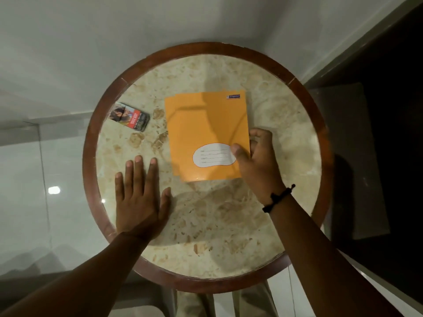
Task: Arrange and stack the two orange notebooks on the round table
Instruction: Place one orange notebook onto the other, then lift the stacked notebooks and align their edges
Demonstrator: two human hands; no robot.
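Two orange notebooks lie stacked near the middle of the round table (206,225), which has a marble top and a dark wooden rim. The top notebook (206,129) shows a white label patch near its close edge. The lower notebook (169,133) peeks out only as a thin strip along the left and far edges. My right hand (256,161) grips the top notebook's right edge, thumb on the cover beside the label. My left hand (139,197) rests flat on the marble to the left, fingers spread, apart from the notebooks.
A small printed box (130,118) lies on the table's left side, left of the notebooks. A pale wall rises behind the table. Glossy floor shows at the left, and dark furniture (377,110) stands at the right.
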